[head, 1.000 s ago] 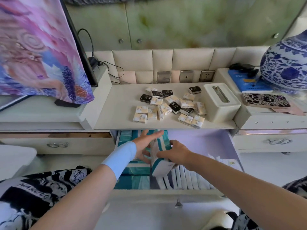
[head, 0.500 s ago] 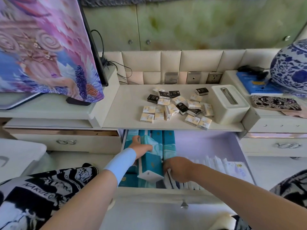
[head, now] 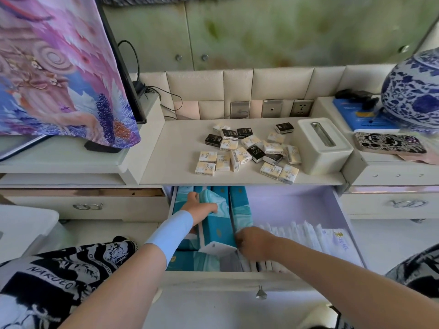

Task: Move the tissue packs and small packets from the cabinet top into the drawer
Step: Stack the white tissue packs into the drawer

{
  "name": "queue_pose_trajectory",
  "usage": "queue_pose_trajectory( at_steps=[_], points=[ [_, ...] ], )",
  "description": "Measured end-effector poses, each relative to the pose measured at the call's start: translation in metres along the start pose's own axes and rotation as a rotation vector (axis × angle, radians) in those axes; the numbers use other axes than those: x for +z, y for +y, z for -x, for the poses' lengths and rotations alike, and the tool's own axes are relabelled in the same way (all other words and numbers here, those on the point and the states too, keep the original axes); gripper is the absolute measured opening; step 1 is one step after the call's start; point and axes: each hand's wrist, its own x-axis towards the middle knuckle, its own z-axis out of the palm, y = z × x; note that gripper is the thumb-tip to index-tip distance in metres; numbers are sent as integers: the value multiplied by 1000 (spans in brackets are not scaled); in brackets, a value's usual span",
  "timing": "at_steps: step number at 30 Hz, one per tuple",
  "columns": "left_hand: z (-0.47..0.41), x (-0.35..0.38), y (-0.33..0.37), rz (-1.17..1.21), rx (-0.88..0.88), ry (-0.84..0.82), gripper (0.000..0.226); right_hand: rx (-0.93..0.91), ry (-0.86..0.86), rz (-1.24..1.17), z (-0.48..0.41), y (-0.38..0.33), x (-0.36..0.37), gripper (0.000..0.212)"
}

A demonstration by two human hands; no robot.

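Tissue pack, teal: drawer, left half, gripped by left hand; right hand clenched at its near-right corner. Risk: jamming against neighbours. Small packets remain mid cabinet top.

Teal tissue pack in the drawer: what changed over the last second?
The teal tissue pack, held upright between both hands a second ago, has been pushed down and left into the row of teal packs. The left hand now presses on its top; the right hand has dropped to its near end beside the white packets. Small packets on the cabinet top are unmoved.
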Motion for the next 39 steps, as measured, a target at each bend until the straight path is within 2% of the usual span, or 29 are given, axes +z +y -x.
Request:
queue_pose_trajectory(
  at_steps=[3,5,6,9,11,13,14,16,18,20,22,25,28,31,39],
  points=[
    [-2,4,9,86,14,11,65,202,229,-535,-3,-1,-28,23],
    [0,11,18,141,19,6,65,261,231,-849,4,-2,-50,24],
    [1,16,23,184,11,-3,67,241,167,-905,7,-1,-58,32],
    [3,32,40,297,-43,-43,78,164,27,-745,11,8,-70,65],
    [3,43,50,279,-58,-47,92,166,77,-603,8,15,-72,83],
    [-2,54,56,285,-73,-115,100,188,115,-599,6,24,-75,86],
    [-4,58,59,311,-74,-164,93,207,122,-626,5,30,-77,85],
    [-7,66,62,296,-56,-225,63,266,134,-610,5,48,-83,82],
    [-12,73,62,57,41,-203,47,341,108,-513,3,68,-88,78],
    [-19,79,58,-382,229,-162,45,417,55,-386,3,85,-92,75],
    [-29,85,51,-712,375,-183,45,484,28,-363,3,94,-95,60],
    [-45,92,39,-1032,474,-258,48,532,-39,-673,-3,105,-96,39],
    [-54,93,33,-1292,541,-218,46,542,-74,-875,-12,108,-92,36],
    [-60,92,32,-1359,547,-152,44,538,-49,-987,-21,109,-88,33],
    [-61,91,30,-1248,538,-127,37,473,18,-1097,-40,98,-67,33]
  ],
)
